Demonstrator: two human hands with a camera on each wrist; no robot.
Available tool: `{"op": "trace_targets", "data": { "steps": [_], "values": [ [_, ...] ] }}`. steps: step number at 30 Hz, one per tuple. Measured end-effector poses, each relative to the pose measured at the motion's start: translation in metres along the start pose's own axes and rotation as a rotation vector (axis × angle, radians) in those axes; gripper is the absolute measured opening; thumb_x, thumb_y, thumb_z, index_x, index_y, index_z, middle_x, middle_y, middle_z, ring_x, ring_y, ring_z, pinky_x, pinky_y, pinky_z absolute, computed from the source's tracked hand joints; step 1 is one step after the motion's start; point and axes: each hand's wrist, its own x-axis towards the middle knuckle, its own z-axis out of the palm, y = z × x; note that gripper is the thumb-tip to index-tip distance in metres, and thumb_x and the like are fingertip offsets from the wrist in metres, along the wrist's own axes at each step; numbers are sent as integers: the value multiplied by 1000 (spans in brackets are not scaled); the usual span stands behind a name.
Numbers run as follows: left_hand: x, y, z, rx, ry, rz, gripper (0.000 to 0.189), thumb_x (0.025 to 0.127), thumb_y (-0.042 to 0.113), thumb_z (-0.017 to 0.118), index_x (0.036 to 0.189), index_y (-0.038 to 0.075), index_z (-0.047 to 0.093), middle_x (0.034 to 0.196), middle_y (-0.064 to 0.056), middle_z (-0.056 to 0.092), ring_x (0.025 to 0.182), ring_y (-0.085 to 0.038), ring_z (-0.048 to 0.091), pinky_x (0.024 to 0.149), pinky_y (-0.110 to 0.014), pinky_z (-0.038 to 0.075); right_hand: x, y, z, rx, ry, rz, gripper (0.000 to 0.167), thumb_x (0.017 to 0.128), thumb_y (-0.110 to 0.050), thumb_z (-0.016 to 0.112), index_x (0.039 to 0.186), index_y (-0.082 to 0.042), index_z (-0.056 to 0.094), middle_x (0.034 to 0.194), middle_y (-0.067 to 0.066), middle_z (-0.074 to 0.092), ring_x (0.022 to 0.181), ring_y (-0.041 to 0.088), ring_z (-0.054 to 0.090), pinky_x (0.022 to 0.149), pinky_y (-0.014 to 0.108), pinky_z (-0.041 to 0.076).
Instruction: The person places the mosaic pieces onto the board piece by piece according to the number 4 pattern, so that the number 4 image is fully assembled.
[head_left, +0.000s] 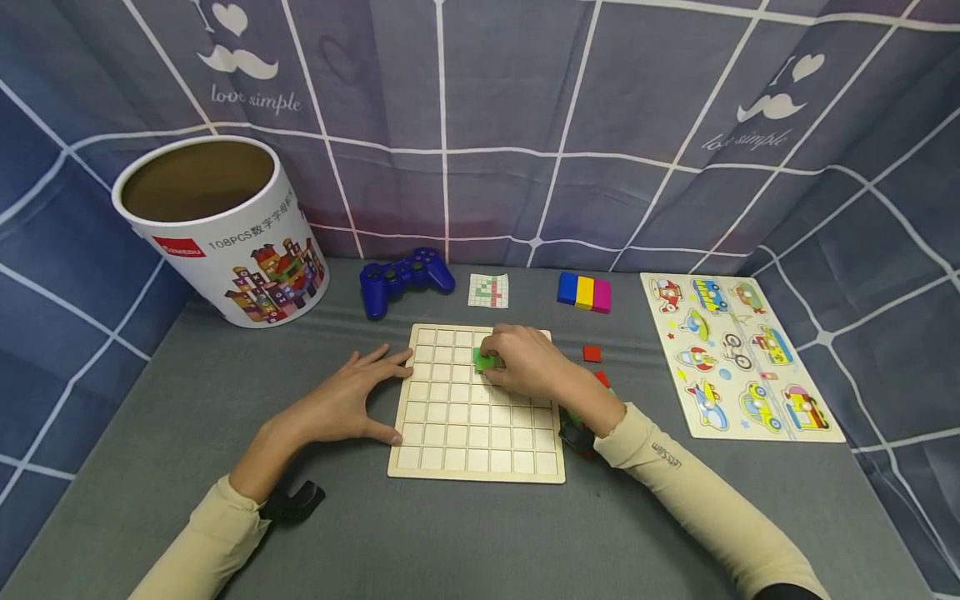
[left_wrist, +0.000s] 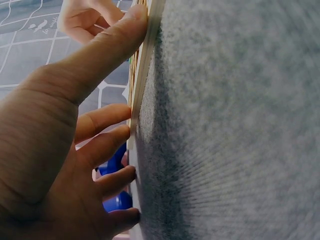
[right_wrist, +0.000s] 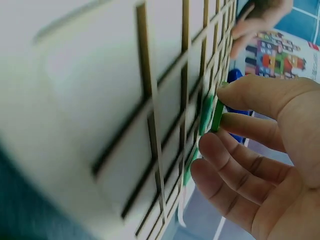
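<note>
A pale wooden grid board [head_left: 442,414] lies on the grey table. My left hand [head_left: 341,400] is spread at its left side, with the thumb and fingertips right at the board's edge; the left wrist view shows the thumb [left_wrist: 107,47] along the rim. Over the upper part of the board, my right hand [head_left: 528,360] pinches a small green square tile [right_wrist: 218,115] between thumb and fingers, tilted on edge. Beside it, more green tiles [right_wrist: 191,165] sit in the grid's cells. The right hand hides the board's upper right in the head view.
Red tiles [head_left: 592,354] lie right of the board, some partly under my right forearm. Behind stand a blue game controller [head_left: 405,279], a small pattern card [head_left: 488,291] and coloured blocks [head_left: 584,292]. A large white bucket [head_left: 247,250] is at left, a picture puzzle board [head_left: 723,400] at right.
</note>
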Motion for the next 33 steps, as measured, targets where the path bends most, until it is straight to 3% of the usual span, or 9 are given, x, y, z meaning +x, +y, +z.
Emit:
{"op": "trace_targets", "data": {
  "steps": [8,18,26,29,33],
  "values": [
    [0,1,-1,5,1,0,96,63,54,91,142,12,56,163,-1,28,149,-39,15,113,-70,5,8,-13,11,12,-12,-27,5,86,-13,74,86,-16,70,77,-2,54,63,10,44,54,26,34],
    [-2,-1,0,5,6,2,96,63,54,91,142,13,55,163,-1,28,149,-39,15,113,-70,5,19,-22,16,9,-35,-79,23,86,-14,78,71,-18,61,70,-4,45,62,8,40,53,23,30],
    [-4,-1,1,-3,8,-1,95,63,53,92,142,13,55,163,0,28,150,-38,15,114,-69,5,20,-23,16,10,-64,-59,22,83,-22,82,74,-19,62,72,-5,49,65,8,43,55,25,33],
    [-4,0,1,-2,10,2,95,64,52,92,142,13,55,163,0,28,150,-39,15,113,-70,5,15,-21,12,13,-40,-52,16,85,-22,79,78,-18,65,73,-3,52,64,9,45,54,26,35],
    [-3,0,1,6,18,10,94,64,51,91,142,12,56,163,-1,28,150,-39,15,114,-69,5,0,-14,-3,50,22,-21,7,87,-17,77,91,-13,75,85,0,64,69,11,56,58,26,44]
  ]
}}
